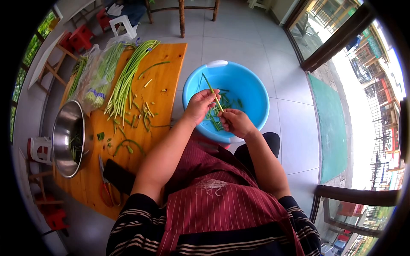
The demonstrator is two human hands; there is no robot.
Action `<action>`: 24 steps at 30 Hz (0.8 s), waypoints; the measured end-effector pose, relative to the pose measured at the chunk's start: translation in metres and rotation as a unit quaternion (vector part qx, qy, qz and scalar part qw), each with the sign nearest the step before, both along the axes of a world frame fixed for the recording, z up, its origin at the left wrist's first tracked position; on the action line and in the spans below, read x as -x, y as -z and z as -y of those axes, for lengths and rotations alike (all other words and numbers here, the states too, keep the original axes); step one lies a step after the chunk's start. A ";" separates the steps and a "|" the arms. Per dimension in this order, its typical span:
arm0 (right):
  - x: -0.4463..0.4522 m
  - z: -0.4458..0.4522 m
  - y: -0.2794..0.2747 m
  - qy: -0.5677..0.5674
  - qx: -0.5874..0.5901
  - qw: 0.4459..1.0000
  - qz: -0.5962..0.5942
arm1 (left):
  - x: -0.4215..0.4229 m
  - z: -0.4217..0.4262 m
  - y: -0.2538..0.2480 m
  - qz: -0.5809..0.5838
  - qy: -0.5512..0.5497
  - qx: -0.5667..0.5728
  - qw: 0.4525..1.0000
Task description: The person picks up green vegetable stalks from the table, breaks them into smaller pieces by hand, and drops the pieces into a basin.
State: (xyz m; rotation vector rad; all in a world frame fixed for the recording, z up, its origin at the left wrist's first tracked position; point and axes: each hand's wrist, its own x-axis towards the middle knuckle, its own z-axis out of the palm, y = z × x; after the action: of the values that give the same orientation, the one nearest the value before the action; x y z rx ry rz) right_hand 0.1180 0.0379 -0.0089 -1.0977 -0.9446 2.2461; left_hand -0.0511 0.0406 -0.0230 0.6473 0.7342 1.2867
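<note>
A long green stem [212, 88] slants between my two hands over the blue basin [255, 85]. My left hand [200, 106] pinches it around the middle, and its upper end sticks out past my fingers. Lower and to the right, my right hand [235, 122] closes on the stem's lower end. Short cut green pieces [215, 123] lie on the bottom of the basin, partly hidden by my hands. On the wooden table [168, 64] to the left rests a bundle of long green stems [130, 81], with loose short bits scattered at its lower end.
A steel bowl [88, 136] with greens sits at the table's left edge. Red-handled scissors [105, 192] and a black object [118, 176] lie at the near end. Bagged stems [106, 64] rest beside the bundle. A seated person is partly visible beyond the table, near a white stool [123, 26].
</note>
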 end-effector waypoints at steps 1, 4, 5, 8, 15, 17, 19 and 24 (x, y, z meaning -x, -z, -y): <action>0.001 -0.001 0.005 0.006 -0.028 0.999 0.027 | -0.001 0.001 -0.002 0.000 -0.002 0.001 1.000; 0.007 -0.002 0.013 0.024 -0.080 0.993 0.080 | -0.009 0.009 -0.015 -0.160 -0.034 -0.098 0.982; 0.009 -0.003 0.016 0.038 -0.103 0.988 0.107 | -0.010 0.012 -0.021 -0.271 -0.024 -0.153 0.950; 0.009 -0.009 0.025 0.050 -0.112 0.986 0.114 | -0.016 0.014 -0.015 -0.413 -0.029 -0.289 0.863; 0.011 -0.002 0.021 0.129 -0.053 0.989 0.044 | -0.020 0.015 -0.016 -0.466 -0.041 -0.442 0.765; 0.012 0.003 0.011 0.147 -0.032 0.988 0.041 | -0.021 0.016 -0.017 -0.493 -0.040 -0.452 0.742; 0.007 0.000 0.019 0.128 -0.045 0.990 0.036 | -0.020 0.016 -0.015 -0.460 -0.071 -0.395 0.792; 0.011 0.010 0.017 0.037 -0.363 0.912 0.186 | -0.004 0.001 0.004 -0.109 -0.104 -0.116 0.982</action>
State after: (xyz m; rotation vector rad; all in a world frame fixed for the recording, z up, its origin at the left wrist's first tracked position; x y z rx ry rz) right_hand 0.1074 0.0275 -0.0259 -1.1680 -1.6771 1.4123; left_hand -0.0468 0.0397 -0.0272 0.9312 0.8554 1.5239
